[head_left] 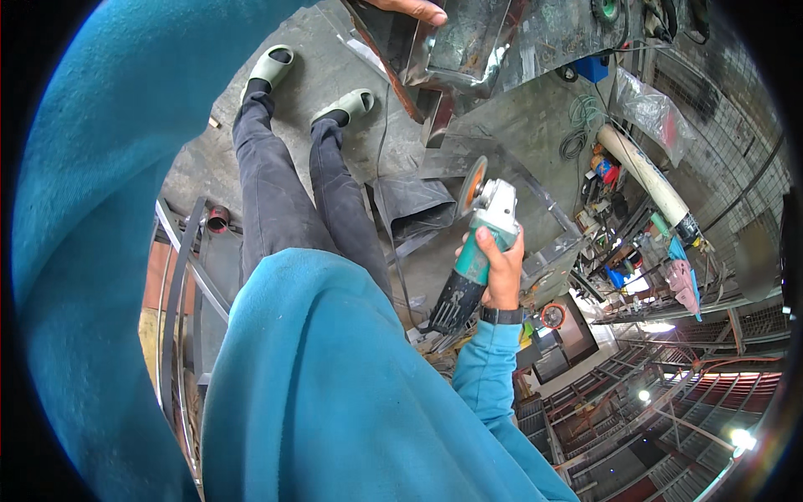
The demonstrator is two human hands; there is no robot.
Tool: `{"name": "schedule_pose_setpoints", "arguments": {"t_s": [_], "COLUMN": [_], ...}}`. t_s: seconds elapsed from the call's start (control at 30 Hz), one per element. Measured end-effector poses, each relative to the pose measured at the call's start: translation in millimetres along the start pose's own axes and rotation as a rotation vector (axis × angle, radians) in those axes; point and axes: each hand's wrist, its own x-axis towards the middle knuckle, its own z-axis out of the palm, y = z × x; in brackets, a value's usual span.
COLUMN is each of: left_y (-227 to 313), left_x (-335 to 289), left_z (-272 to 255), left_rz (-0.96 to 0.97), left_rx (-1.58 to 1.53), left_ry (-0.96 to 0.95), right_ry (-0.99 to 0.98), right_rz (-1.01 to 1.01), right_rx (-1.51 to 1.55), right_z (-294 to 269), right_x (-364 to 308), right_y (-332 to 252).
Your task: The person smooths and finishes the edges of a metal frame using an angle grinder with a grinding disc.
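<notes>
My right hand [500, 266] is wrapped round the green and black body of an angle grinder [471, 266]. Its silver head points up and carries an orange-brown disc [474, 186], which is in the air beside the workpiece. Cut by the top edge of the picture, my left hand [410, 7] rests with fingers stretched out at a rectangular metal frame [478, 85]; most of that hand is out of sight. The frame lies on a metal work surface [544, 58] with a rusty edge bar [386, 63].
A dark square metal duct piece [416, 205] lies on the concrete floor near my feet, with a cable [382, 142] running past it. Metal bars [180, 284] stand at left. On the right are a long pale tube [642, 167], coiled hose [583, 113] and cluttered tools.
</notes>
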Motion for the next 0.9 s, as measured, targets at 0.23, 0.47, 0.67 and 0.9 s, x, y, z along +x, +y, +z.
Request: {"name": "schedule_pose_setpoints", "arguments": {"t_s": [0.23, 0.47, 0.67, 0.9], "left_y": [3, 11, 8, -2], "left_x": [3, 0, 2, -5], "left_z": [-1, -4, -3, 4], "left_rz": [-0.102, -0.177, -0.253, -0.336], "left_rx": [0.143, 0.224, 0.26, 0.378], "left_ry": [-0.046, -0.15, -0.185, 0.04], "right_ry": [0.003, 0.0, -0.005, -0.048], "right_rz": [-0.069, -0.058, -0.021, -0.068], "right_rx": [0.097, 0.344, 0.534, 0.81], "right_z": [-17, -31, -44, -43], "right_x": [-18, -28, -33, -36], "right_y": [44, 67, 81, 108]}}
